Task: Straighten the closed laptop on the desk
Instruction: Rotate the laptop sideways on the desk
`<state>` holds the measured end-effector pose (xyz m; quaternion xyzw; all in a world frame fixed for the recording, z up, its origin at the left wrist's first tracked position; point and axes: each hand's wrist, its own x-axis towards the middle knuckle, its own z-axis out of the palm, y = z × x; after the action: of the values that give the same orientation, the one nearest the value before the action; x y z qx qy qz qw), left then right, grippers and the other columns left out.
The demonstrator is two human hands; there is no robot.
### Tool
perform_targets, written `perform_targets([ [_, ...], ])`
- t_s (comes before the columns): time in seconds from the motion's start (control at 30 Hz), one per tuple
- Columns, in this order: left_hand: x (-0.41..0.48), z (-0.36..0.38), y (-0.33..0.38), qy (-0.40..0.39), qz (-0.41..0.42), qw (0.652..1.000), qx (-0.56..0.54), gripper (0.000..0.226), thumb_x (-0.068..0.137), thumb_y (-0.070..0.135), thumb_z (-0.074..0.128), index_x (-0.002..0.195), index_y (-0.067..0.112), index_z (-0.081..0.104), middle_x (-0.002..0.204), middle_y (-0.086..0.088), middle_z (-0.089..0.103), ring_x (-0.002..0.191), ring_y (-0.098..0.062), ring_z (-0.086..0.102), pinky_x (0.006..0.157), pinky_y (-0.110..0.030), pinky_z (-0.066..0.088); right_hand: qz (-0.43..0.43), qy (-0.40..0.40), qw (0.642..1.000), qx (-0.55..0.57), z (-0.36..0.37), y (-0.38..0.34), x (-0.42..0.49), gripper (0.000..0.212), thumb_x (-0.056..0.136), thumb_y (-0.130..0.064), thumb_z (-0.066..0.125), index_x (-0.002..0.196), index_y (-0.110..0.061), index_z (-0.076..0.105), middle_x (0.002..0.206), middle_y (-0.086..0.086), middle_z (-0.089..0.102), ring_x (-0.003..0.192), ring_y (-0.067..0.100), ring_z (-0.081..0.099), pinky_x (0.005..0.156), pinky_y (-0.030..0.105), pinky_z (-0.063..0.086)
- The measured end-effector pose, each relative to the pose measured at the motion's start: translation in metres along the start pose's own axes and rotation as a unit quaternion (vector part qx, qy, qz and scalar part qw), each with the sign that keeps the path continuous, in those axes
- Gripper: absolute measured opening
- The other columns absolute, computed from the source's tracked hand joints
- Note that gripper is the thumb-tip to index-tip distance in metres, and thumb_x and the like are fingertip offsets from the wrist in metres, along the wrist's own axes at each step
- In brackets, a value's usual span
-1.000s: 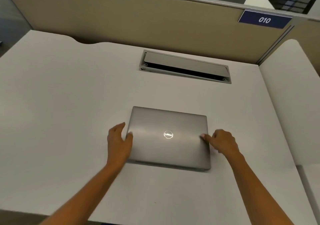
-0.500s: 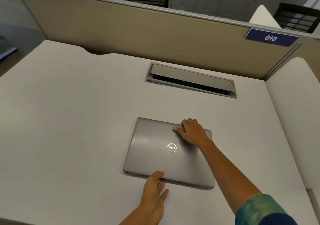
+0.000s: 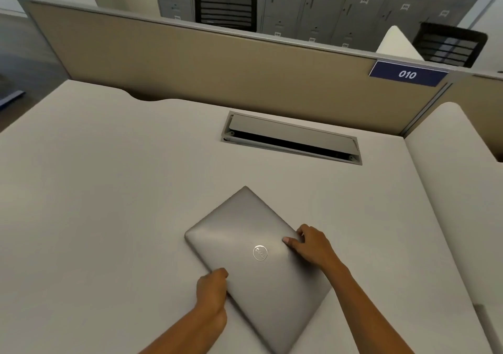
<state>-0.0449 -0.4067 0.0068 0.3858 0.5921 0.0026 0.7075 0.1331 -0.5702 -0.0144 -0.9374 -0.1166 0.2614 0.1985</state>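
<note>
- Laptop [image 3: 255, 255], closed and silver, lies on the desk [image 3: 95, 204] toward its near edge, a little right of the middle; we see it turned well askew, one corner pointing at the far edge and the opposite corner reaching the near edge.
- Our left hand [image 3: 212, 292] curls against the laptop's near-left side, fingers tucked at the edge, gripping it.
- Our right hand [image 3: 311, 246] clasps the right side, thumb pressed on the lid just beside the round logo [image 3: 260, 253], the other fingers wrapped over the edge.
- Beyond the laptop, well apart from it, we see a cable hatch [image 3: 292, 138] let into the desk near the far edge, its flap tilted open.
- Along the far edge stands a beige partition [image 3: 204, 67], with a blue plate reading 010 [image 3: 407, 74] at its right end.
- Behind the partition we see grey lockers [image 3: 326, 8].
</note>
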Motion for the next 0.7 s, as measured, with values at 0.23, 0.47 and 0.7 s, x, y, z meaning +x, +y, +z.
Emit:
perform_targets([
  [0.23, 0.028, 0.009, 0.054, -0.055, 0.063, 0.990, 0.115, 0.015, 0.092, 0.014, 0.052, 0.086, 0.000, 0.056, 0.073, -0.012, 0.055, 0.063, -0.022, 0.052, 0.057, -0.028, 0.042, 0.069, 0.017, 0.994, 0.088, 0.016, 0.018, -0.042, 0.044, 0.080, -0.045, 0.068, 0.104, -0.010, 0.055, 0.096, 0.003, 0.057, 0.087, 0.020, 0.055, 0.075, 0.029, 0.044],
  [0.47, 0.057, 0.038, 0.100, -0.115, 0.085, 0.969, 0.200, 0.057, 0.091, 0.038, 0.054, 0.134, 0.002, 0.047, 0.123, -0.017, 0.059, 0.101, -0.030, 0.056, 0.082, -0.037, 0.046, 0.113, 0.041, 0.977, 0.175, 0.024, 0.012, -0.054, 0.042, 0.080, -0.035, 0.071, 0.109, -0.008, 0.056, 0.105, 0.007, 0.061, 0.100, 0.026, 0.059, 0.087, 0.036, 0.049],
  [0.7, 0.066, 0.041, 0.110, -0.144, 0.076, 0.959, 0.233, 0.064, 0.088, 0.047, 0.055, 0.136, 0.004, 0.047, 0.128, -0.016, 0.059, 0.099, -0.028, 0.059, 0.068, -0.032, 0.048, 0.141, 0.049, 0.967, 0.206, 0.033, 0.010, -0.055, 0.042, 0.079, -0.031, 0.073, 0.110, -0.008, 0.056, 0.102, 0.006, 0.060, 0.095, 0.023, 0.057, 0.087, 0.035, 0.049],
])
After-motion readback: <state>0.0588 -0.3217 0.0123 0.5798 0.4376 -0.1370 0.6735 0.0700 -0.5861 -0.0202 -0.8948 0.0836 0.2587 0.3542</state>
